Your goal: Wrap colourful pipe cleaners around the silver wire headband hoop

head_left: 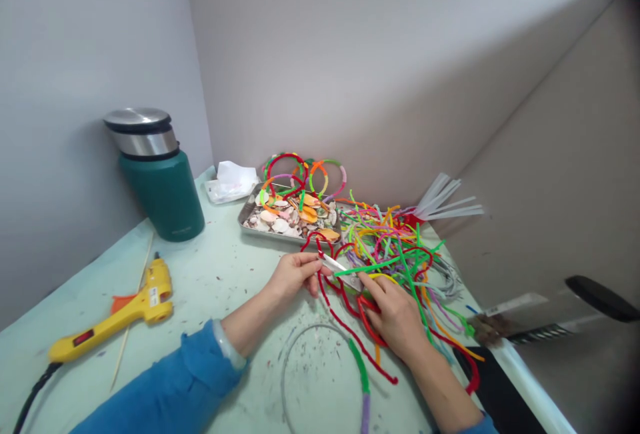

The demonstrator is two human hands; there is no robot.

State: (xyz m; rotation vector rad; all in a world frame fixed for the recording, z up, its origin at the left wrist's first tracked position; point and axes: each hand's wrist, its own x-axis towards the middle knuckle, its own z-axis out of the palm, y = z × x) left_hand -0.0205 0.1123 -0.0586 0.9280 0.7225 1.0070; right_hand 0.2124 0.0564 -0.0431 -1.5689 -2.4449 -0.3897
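Note:
My left hand (299, 273) pinches a red pipe cleaner (340, 321) near the front edge of the shell tray. My right hand (390, 311) is closed around the handle end of silver scissors (345, 273), whose tips reach the fingers of my left hand. A green pipe cleaner (373, 266) lies across the scissors by my right fingers. More red strands curl beneath both hands. In front of them lies a thin grey ring (284, 371), partly wrapped in green and purple.
A teal bottle (163, 191) and a yellow glue gun (117, 317) stand and lie at the left. Behind my hands are a metal tray (280, 239) of shells, several coloured rings (344, 177), and a heap of pipe cleaners (385, 237) to the right.

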